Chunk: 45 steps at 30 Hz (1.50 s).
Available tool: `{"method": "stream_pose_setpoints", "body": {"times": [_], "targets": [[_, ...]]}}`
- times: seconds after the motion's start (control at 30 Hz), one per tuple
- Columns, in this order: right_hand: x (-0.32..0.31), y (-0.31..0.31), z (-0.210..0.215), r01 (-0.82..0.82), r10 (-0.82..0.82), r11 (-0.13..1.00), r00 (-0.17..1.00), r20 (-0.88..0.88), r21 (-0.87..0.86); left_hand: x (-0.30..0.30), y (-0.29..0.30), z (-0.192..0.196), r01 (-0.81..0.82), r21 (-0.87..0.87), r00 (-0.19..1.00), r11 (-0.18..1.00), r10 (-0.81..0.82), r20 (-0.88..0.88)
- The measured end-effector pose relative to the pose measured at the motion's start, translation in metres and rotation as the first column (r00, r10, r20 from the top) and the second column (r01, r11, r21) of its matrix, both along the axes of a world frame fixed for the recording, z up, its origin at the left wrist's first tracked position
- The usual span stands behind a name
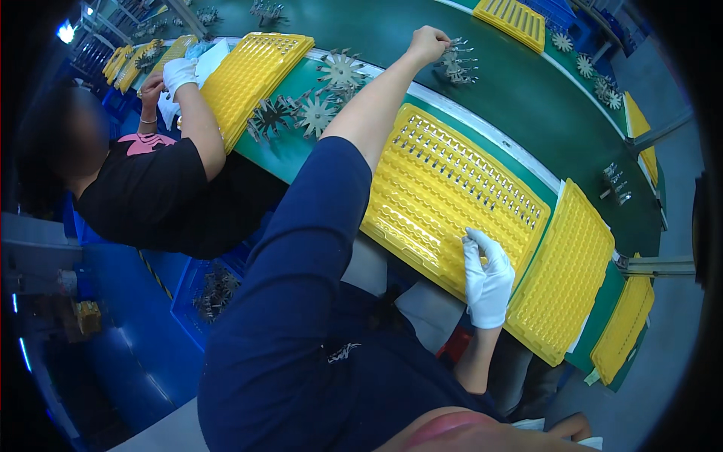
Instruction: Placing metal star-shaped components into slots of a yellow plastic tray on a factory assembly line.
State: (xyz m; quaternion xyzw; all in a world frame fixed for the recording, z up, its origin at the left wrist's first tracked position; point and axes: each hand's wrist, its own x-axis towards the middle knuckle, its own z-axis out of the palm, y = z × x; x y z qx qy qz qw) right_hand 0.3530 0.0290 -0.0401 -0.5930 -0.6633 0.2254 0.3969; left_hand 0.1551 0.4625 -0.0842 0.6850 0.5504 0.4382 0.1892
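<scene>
Over the green table (527,83), left hand (427,44) pinches a metal spoked part (458,62); gloved right hand (487,277) rests, fingers spread, on the yellow tray (422,203).

Bare left hand (427,44) grips spiky grey metal cluster (457,62) on green conveyor belt (527,90); white-gloved right hand (487,277) rests on yellow ribbed plastic tray (422,203).

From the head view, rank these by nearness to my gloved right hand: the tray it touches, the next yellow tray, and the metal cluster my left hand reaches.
1. Tray under right hand: yellow tray, touching.
2. Next yellow tray, just right.
3. Metal cluster, far across the belt.
</scene>
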Motion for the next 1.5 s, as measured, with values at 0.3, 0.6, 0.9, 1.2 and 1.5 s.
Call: {"method": "stream_pose_setpoints", "body": {"times": [0.3,0.6,0.9,1.2,1.5], "targets": [[-0.005,-0.003,-0.004,-0.108,0.098,0.988,0.991,0.091,0.109,-0.013,0.023,-0.037,-0.092,-0.143,0.870,0.985,0.149,0.470],[-0.010,0.004,-0.005,-0.149,0.131,0.985,0.972,0.196,0.081,0.007,0.001,-0.015,-0.204,-0.228,0.857,0.952,0.286,0.429],[0.023,0.014,-0.027,-0.039,0.032,0.999,0.946,0.324,0.013,0.028,-0.218,0.086,-0.024,0.509,0.862,0.861,-0.240,0.447],[0.060,0.038,-0.028,0.113,-0.092,0.993,0.913,0.397,-0.030,-0.137,-0.499,-0.023,-0.304,0.234,0.948,0.923,0.318,-0.024],[0.060,0.066,-0.036,0.068,0.015,0.995,0.628,0.778,-0.074,-0.251,-0.814,-0.298,-0.850,-0.527,0.362,0.014,0.743,-0.563]]}}
